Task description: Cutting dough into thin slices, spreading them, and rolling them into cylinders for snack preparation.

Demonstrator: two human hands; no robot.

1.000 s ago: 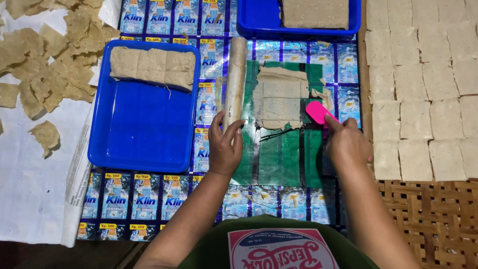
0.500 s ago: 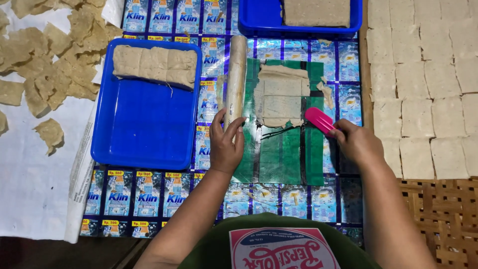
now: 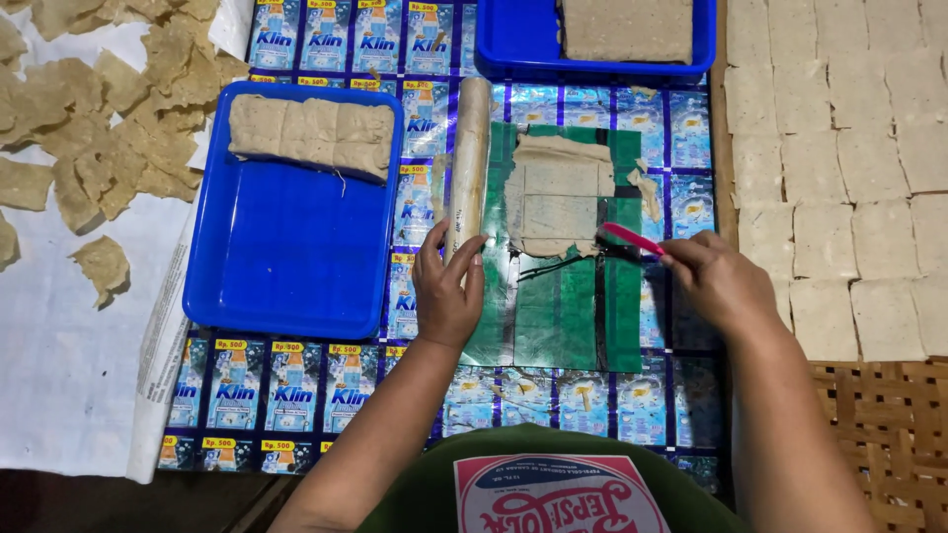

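My left hand (image 3: pixel 449 288) rests on the lower end of a long pale rolling pin (image 3: pixel 468 158) that lies upright on the mat. My right hand (image 3: pixel 718 281) grips a pink-handled tool (image 3: pixel 632 238), its tip at the lower right edge of a thin beige dough sheet (image 3: pixel 555 195). The sheet is scored into squares and lies on a green plastic sheet (image 3: pixel 578 306). Its edges are ragged.
A blue tray (image 3: pixel 286 257) on the left holds a row of folded dough pieces (image 3: pixel 310 136). Another blue tray (image 3: pixel 592 61) sits at the top. Cut dough squares (image 3: pixel 839 168) cover the right side; torn scraps (image 3: pixel 89 128) lie on white cloth, left.
My right hand has swung the pink tool from upright near the sheet's right side to lie flatter, pointing left at the sheet's lower edge. My left hand stayed on the rolling pin.
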